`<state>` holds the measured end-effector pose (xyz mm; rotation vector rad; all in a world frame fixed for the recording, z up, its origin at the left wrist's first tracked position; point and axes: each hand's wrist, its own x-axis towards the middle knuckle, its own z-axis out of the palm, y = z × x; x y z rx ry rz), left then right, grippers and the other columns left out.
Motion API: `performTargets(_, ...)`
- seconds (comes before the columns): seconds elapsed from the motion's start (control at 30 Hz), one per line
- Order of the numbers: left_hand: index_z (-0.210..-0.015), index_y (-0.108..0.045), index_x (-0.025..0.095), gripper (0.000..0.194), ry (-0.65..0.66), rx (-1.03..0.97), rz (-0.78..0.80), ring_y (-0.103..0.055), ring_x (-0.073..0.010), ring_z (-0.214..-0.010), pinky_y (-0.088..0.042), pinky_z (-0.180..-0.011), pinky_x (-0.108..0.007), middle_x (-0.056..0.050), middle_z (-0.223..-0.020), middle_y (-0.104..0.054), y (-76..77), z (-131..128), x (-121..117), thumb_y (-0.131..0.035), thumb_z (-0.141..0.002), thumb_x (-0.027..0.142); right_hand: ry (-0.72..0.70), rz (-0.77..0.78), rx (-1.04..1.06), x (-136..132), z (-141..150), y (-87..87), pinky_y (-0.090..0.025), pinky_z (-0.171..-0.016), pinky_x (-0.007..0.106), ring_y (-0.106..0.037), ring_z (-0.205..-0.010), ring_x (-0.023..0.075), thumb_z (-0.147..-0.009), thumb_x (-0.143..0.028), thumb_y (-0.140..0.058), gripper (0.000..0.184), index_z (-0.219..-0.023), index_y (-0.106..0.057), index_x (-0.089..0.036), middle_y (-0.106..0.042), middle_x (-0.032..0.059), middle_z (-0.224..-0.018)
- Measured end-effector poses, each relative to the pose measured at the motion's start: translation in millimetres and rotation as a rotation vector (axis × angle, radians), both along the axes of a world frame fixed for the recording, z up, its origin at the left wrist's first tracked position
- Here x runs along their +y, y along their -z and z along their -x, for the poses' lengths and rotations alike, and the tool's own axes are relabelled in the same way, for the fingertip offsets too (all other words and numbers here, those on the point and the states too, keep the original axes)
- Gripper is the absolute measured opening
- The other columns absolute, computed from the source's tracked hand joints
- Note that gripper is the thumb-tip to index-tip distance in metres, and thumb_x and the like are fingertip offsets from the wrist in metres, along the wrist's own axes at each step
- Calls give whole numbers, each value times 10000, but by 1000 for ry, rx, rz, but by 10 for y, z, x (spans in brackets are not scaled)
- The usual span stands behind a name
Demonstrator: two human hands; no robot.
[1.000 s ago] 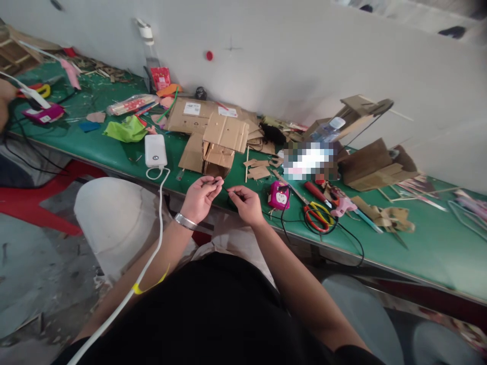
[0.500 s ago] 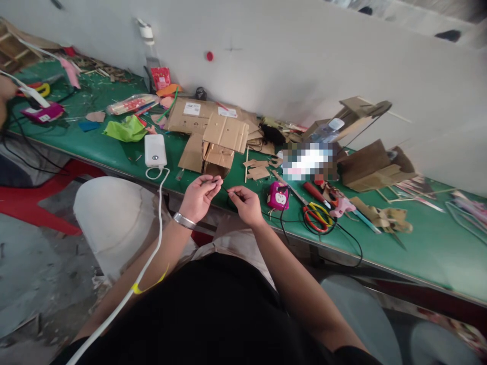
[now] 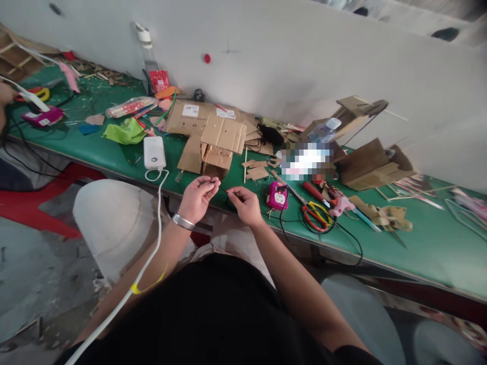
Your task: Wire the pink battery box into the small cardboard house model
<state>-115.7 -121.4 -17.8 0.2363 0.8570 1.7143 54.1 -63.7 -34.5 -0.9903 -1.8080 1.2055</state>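
Over the front edge of the green table (image 3: 429, 243), my left hand (image 3: 196, 198) pinches a thin dark strand (image 3: 223, 190) between thumb and fingers. The strand runs across a short gap to my right hand (image 3: 245, 206), whose thumb and forefinger are closed on it. Whether it is thread or thin wire I cannot make out. Just beyond my fingers stands a folded cardboard piece (image 3: 223, 133) with an open box-like part below. A white power bank (image 3: 154, 153) with a white cable lies to the left of it.
Right of my hands are a magenta socket block (image 3: 277, 195), scissors (image 3: 317, 217), a pink glue gun (image 3: 341, 204) and cardboard structures (image 3: 371, 165). A plastic bottle (image 3: 323, 131) stands behind. Green crumpled material (image 3: 125, 132) lies left. Another person's hand (image 3: 5, 101) shows at the far left.
Both hands keep nearly the same pinched pose, with the strand still between them. The whole view has shifted slightly.
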Motion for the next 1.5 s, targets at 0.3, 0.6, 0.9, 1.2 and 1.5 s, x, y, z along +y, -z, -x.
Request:
performTargets(0.3,-914,-627,176,254,1,-12,-8,-795,-117,-892,-602,-953,-262,-18,-928,-807,-6,13,-4,-740,-779,-7,0,8,-2,6,2,11,-320,-567,267,-399,-610,129,-889,-610,-691,442,-950,-757,-177,-530,-9,-663)
performTargets(0.6,-917,-630,184,260,-3,-16,-5,-797,-120,-894,-607,-964,-268,-9,-922,-807,-39,8,0,-735,-781,-10,3,0,-8,4,4,0,-324,-561,267,-406,-609,132,-887,-630,-685,452,-940,-750,-185,-536,-4,-666)
performTargets(0.9,-923,-624,191,270,5,-29,-21,-791,-109,-880,-603,-911,-235,4,-907,-800,-27,5,-4,-715,-773,-14,-9,5,16,0,7,-3,-318,-564,266,-398,-604,125,-890,-613,-694,440,-941,-744,-179,-533,-10,-669)
performTargets(1.2,-925,-613,195,288,23,-44,-58,-784,-100,-860,-594,-866,-215,21,-887,-783,-25,11,-12,-753,-752,12,-16,4,30,1,4,-6,-312,-567,266,-395,-598,119,-901,-537,-688,382,-945,-742,-162,-525,-15,-662)
performTargets(1.5,-942,-612,182,332,37,119,-70,-797,-158,-884,-628,-834,-280,-30,-947,-809,58,-40,-19,-833,-711,95,-33,-11,32,24,-1,30,-333,-561,263,-419,-606,122,-908,-559,-703,388,-983,-762,-183,-575,-6,-690)
